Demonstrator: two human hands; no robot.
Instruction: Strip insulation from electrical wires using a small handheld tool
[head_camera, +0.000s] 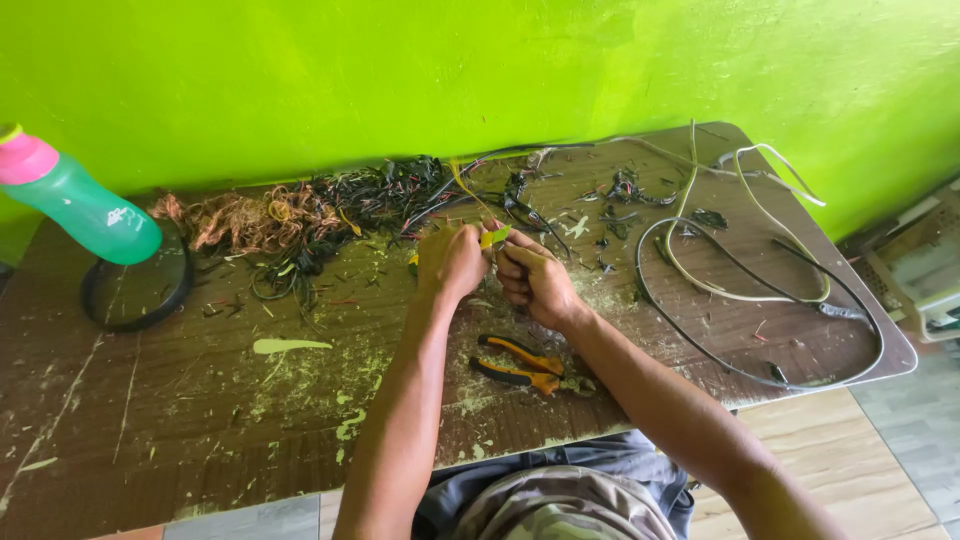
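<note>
Near the desk's (150, 420) front edge lie orange-handled pliers (525, 367). Just beyond them, at mid-desk, the left hand (450, 262) and right hand (535, 282) meet, fingers pinched on a yellow-green wire (494, 237) held between them. A black cable (800, 300) and a white cable (740, 240) loop toward the right edge. Stripped wire scraps (300, 215) heap along the back edge; a green bottle (75, 200) stands at the far left corner.
</note>
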